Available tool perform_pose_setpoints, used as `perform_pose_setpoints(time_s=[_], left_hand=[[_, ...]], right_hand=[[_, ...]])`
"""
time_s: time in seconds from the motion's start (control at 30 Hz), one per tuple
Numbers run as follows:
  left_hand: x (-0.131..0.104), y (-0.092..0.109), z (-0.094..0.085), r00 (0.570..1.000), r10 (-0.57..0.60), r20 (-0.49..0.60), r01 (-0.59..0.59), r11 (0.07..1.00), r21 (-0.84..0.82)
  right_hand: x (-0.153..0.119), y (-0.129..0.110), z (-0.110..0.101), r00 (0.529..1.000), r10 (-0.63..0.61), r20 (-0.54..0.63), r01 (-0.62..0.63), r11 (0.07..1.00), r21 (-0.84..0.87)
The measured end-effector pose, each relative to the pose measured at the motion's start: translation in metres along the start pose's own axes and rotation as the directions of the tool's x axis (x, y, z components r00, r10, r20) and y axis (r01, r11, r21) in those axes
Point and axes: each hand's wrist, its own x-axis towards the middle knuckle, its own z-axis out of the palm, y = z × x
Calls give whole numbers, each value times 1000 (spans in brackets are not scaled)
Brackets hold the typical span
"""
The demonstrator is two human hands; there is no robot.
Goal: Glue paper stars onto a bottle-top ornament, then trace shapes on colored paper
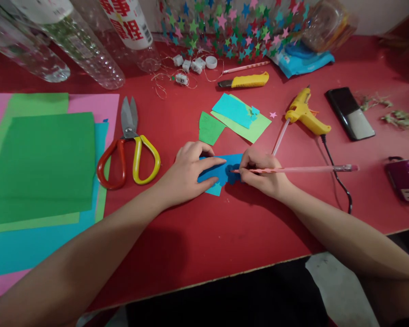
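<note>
A pink pencil (303, 169) is pinched in my right hand (264, 175), its tip touching a small blue piece of paper (221, 170). My left hand (192, 170) lies with its fingers apart on the left part of that paper. A light blue scrap (214, 189) shows under the paper's lower edge. Just beyond my hands are a green scrap (211, 128), a light green piece (255, 133) and a turquoise piece (230, 109) on top of it. A tiny pink star (273, 115) lies to their right.
Scissors (128, 131) and stacked coloured sheets (44, 163) lie at left. Behind stand bottles (88, 54) and a star-covered container (231, 29). A yellow cutter (248, 81) lies at the back; a glue gun (305, 111), its cord, a phone (349, 113) and a purple device (405, 179) are at right.
</note>
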Motion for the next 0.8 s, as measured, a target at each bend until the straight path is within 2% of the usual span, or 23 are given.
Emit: perform_pose_setpoints(time_s=[0.5,0.8], left_hand=[[0,0,0,1000,-2,2,2,1000,-1],[0,0,0,1000,4,-7,-4,1000,-3]], right_hand=[[-2,7,-1,995,-95,33,95,995,-18],[-2,-1,1,998,-54,37,55,998,-22]])
